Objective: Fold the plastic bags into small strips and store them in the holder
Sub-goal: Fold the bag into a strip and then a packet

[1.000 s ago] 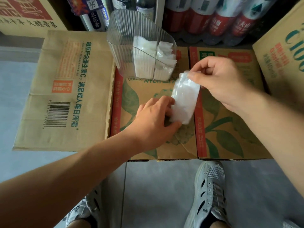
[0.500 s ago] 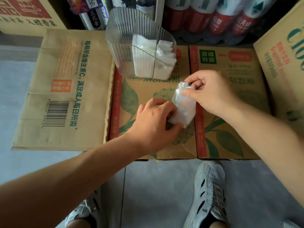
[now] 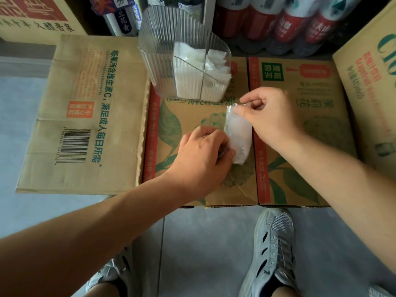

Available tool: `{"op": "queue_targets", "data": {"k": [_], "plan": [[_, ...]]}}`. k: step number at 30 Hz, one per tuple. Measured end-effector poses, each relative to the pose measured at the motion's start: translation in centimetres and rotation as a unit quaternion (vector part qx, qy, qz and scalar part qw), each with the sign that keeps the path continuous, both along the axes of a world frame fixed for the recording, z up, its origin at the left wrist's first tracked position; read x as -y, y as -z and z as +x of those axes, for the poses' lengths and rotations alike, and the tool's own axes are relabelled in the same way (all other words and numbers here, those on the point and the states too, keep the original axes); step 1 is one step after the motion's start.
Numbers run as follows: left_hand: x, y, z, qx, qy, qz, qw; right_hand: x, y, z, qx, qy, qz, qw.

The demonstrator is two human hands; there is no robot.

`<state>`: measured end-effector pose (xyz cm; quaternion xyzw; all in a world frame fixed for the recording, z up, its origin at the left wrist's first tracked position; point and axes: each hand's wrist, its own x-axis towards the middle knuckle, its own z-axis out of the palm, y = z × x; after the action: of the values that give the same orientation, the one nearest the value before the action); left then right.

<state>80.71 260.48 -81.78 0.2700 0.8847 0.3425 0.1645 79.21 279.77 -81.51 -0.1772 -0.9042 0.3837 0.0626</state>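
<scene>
With the left hand (image 3: 201, 155), fingers curled, pinches the plastic bag (image 3: 239, 136) at its end farther from the holder (image 3: 162, 50); with the right hand (image 3: 270, 116), nips the end nearer the holder between thumb and forefinger. Looks like mid-fold, narrowing the bag to a strip. Calls next, probably, for pressing the crease flat and folding again. Stretches between both hands, just in front of the holder, over the cardboard box (image 3: 192, 116). Inside the holder, stacked white strips (image 3: 192, 61).

2 hands (image 3: 203, 155) (image 3: 271, 118), 1 bag (image 3: 239, 136), 1 holder (image 3: 159, 52)
</scene>
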Motion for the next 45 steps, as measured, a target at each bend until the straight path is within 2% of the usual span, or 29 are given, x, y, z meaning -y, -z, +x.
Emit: {"op": "queue_targets", "data": {"k": [5,10,13,25,28,32,33,35,37,38,40,45], "plan": [[0.1,0.2,0.0,-0.015,0.002,0.0,1.0,0.4,-0.6,0.0,0.045,-0.019,0.097,0.994],[0.2,0.1,0.0,-0.017,0.011,-0.001,1.0,0.5,-0.7,-0.3,0.088,-0.055,0.131,0.986],[0.5,0.0,0.2,0.001,0.012,0.01,1.0,0.5,-0.6,0.1,0.078,-0.068,0.132,0.986],[2.0,-1.1,1.0,0.054,-0.063,0.168,0.982,-0.5,-0.7,1.5,-0.021,0.008,-0.051,0.998],[2.5,-1.1,1.4,0.052,-0.062,0.225,0.971,-0.4,-0.7,2.0,-0.043,0.034,-0.084,0.995],[2.5,-1.4,1.9,-0.002,-0.027,0.302,0.953,0.1,-1.1,2.6,-0.076,0.038,-0.082,0.993],[2.4,-1.8,1.9,0.026,-0.042,0.301,0.952,0.3,-1.3,2.8,-0.089,0.032,-0.082,0.992],[1.8,-2.9,1.6,0.17,-0.118,0.273,0.939,0.8,-1.4,3.1,-0.114,0.015,-0.083,0.99],[1.0,-3.7,1.1,0.352,-0.187,0.247,0.883,1.5,-1.6,3.4,-0.13,-0.004,-0.075,0.989],[0.8,-3.7,0.7,0.414,-0.2,0.241,0.855,1.8,-1.7,3.5,-0.135,-0.014,-0.071,0.988],[0.6,-3.6,0.2,0.468,-0.183,0.235,0.832,2.3,-1.9,3.6,-0.136,-0.023,-0.074,0.988],[1.7,-2.6,-0.1,0.507,-0.14,0.227,0.82,1.6,-1.7,3.3,-0.121,-0.014,-0.096,0.988]]}}
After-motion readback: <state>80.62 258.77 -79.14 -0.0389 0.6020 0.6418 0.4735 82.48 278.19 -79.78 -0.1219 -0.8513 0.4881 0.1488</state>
